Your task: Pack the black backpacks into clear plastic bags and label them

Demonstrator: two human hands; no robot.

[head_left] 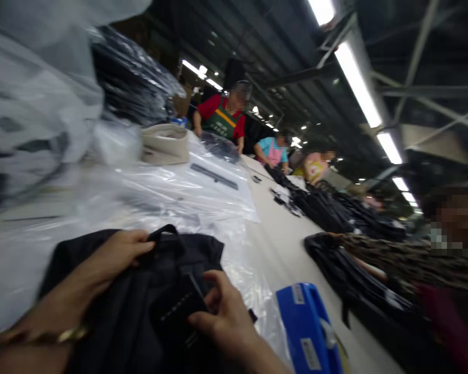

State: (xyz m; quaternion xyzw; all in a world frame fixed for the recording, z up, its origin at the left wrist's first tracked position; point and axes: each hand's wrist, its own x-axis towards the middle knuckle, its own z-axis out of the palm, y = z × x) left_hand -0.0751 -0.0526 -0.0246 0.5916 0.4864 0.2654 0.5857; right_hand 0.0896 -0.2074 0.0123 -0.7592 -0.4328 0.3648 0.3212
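Observation:
A black backpack point(128, 306) with a loop handle at its top lies in front of me on clear plastic. My left hand point(127, 249) closes on its upper part, with the fingertips beside the handle loop point(169, 228). A black hang tag point(177, 306) with pale lettering rests against the front of the backpack. My right hand point(226, 311) has its thumb and curled fingers at the tag's right edge, pinching it. The picture is blurred, so the lettering cannot be read.
Clear plastic bags point(171, 187) cover the table point(276, 234) on the left. A blue box point(304, 327) stands to my right. Beyond it, a person in a patterned sleeve point(390, 254) handles a black bag point(335, 265). Several people work farther back, near piled black bags point(323, 208).

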